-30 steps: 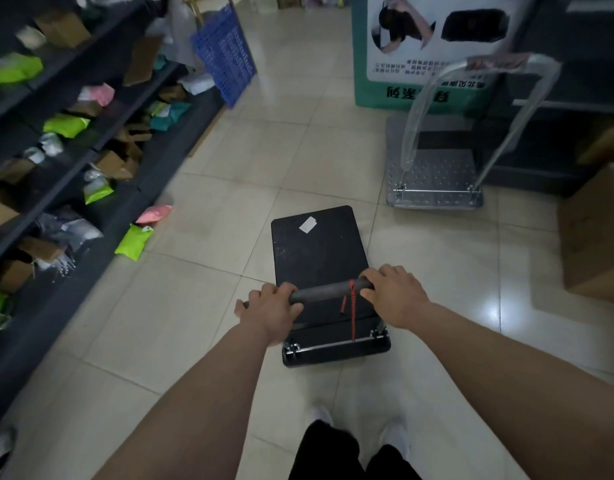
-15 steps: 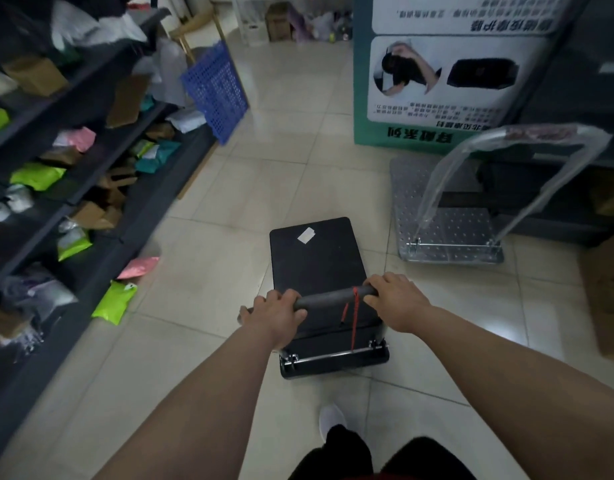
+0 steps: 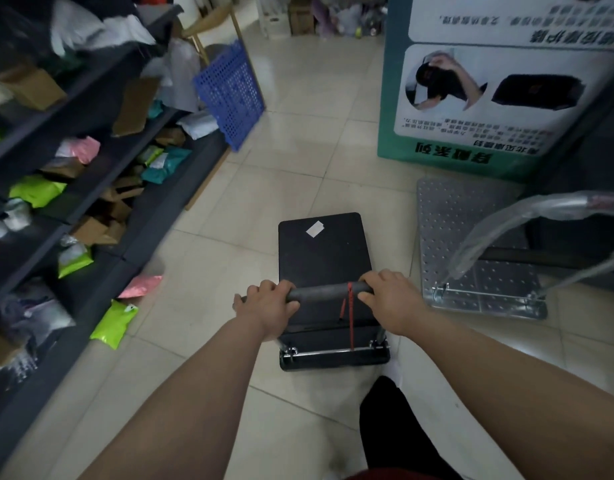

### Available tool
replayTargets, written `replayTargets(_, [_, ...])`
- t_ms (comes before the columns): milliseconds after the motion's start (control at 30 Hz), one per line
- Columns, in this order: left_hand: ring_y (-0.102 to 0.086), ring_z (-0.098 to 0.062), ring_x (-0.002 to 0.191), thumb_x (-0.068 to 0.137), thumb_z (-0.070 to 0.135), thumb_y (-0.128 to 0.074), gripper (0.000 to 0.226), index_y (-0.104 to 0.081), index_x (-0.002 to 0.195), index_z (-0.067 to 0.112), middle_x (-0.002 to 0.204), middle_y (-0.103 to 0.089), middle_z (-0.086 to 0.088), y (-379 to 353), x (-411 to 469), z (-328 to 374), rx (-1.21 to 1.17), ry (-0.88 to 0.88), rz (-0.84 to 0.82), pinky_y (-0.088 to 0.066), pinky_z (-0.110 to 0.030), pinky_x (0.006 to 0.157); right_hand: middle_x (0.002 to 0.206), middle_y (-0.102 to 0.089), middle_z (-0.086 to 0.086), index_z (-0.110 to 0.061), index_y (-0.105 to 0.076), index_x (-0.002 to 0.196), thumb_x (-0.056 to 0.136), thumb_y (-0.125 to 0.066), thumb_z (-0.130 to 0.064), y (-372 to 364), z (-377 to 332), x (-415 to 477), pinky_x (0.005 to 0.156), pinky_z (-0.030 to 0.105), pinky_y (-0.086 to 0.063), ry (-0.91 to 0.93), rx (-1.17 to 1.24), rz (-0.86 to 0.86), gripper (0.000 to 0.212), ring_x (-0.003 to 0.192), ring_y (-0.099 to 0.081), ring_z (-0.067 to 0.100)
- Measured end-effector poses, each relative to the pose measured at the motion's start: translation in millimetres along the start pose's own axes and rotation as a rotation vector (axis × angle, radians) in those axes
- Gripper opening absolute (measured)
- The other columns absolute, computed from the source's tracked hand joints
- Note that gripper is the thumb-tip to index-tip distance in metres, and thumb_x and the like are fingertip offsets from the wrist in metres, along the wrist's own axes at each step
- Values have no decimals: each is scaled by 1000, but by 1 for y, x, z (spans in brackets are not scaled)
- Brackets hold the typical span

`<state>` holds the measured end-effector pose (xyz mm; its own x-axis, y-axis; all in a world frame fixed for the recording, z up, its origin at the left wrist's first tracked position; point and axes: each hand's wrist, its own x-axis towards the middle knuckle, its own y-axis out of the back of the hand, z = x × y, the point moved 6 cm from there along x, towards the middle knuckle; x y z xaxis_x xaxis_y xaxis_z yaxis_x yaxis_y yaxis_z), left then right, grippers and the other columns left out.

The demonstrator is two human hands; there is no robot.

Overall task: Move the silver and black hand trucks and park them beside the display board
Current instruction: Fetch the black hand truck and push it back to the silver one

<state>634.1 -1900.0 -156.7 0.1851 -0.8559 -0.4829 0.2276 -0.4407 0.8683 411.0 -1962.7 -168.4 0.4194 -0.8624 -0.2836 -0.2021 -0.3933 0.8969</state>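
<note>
A black hand truck [image 3: 324,261] stands on the tiled floor in front of me, a white sticker on its deck and a red cord hanging from its grey foam handle. My left hand [image 3: 267,308] grips the handle's left end and my right hand [image 3: 390,301] grips its right end. To the right, the silver hand truck [image 3: 468,251] with a perforated deck and plastic-wrapped handle is parked with its front against the green and white display board [image 3: 499,98].
Dark shelving [image 3: 91,188] full of parcels and coloured bags runs along the left. A blue plastic crate panel [image 3: 231,93] leans at its far end. Green and pink bags [image 3: 115,322] lie on the floor by the shelf. Dark furniture stands at the far right.
I have pushed the black hand truck forward along the aisle. The display board and the silver hand truck are now closer, with the black deck drawing level beside the silver one.
</note>
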Motion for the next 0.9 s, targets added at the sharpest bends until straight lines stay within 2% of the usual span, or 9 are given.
replayTargets(300, [-37, -29, 118, 96, 47, -33, 29, -41, 122, 35, 129, -42, -2, 56, 112, 42, -58, 65, 3, -26, -53, 102, 120, -51, 10, -24, -44, 125, 95, -38, -40, 57, 47, 132, 99, 43, -36, 23, -10, -70, 35, 113, -43, 30])
replayTargets(467, [-37, -29, 119, 95, 46, -34, 29, -41, 121, 37, 129, -42, -2, 77, 154, 52, -88, 66, 9, -26, -55, 102, 120, -52, 9, -24, -45, 124, 94, -41, -38, 74, 59, 177, 99, 42, -34, 0, -15, -26, 33, 115, -43, 30])
replayTargets(667, [-37, -30, 120, 95, 47, -35, 31, -42, 124, 37, 132, -42, -2, 103, 195, 35, -65, 29, 40, -25, -55, 102, 118, -52, 8, -24, -47, 121, 93, -44, -37, 82, 47, 216, 99, 39, -34, -23, 5, 65, 31, 114, -43, 28])
replayTargets(900, [-37, -30, 121, 95, 48, -34, 33, -41, 126, 37, 133, -41, -2, 132, 237, -4, -22, -22, 27, -26, -58, 102, 122, -48, 8, -26, -45, 125, 94, -42, -37, 82, 12, 258, 104, 39, -32, -97, 60, 17, 33, 118, -41, 28])
